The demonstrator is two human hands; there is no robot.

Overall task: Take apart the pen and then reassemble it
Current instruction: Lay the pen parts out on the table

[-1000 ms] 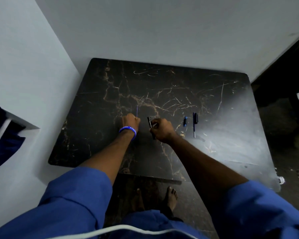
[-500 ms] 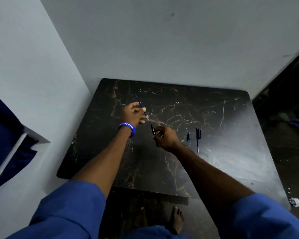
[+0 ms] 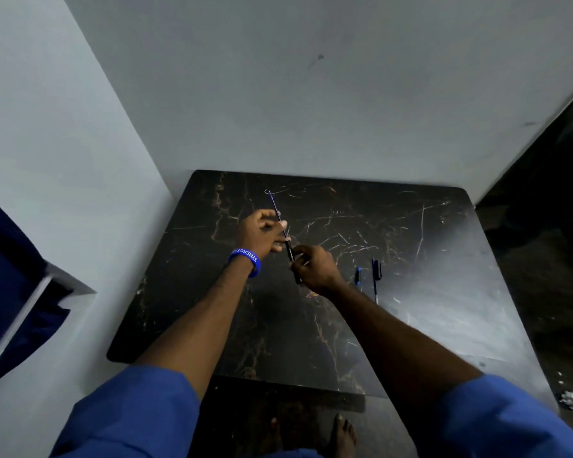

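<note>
A thin blue refill (image 3: 277, 215) slants up and away, its lower end meeting the mouth of a black barrel (image 3: 290, 253). To the right, a small blue piece (image 3: 357, 276) and a dark clipped cap part (image 3: 375, 274) lie side by side on the table

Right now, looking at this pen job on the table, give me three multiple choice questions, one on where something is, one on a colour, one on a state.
1. Where do the two loose pen parts lie?
A. on the table, to the right of the right hand
B. on the floor
C. by the left elbow

2. What colour is the wristband?
A. red
B. blue
C. yellow

3. What is the state of the refill?
A. flat on the table
B. fully hidden
C. held at the mouth of the barrel, mostly sticking out

Answers: 1 A, both rest on the dark table beyond the right hand. 2 B, a blue band on the left wrist. 3 C, the left hand pinches it.
</note>
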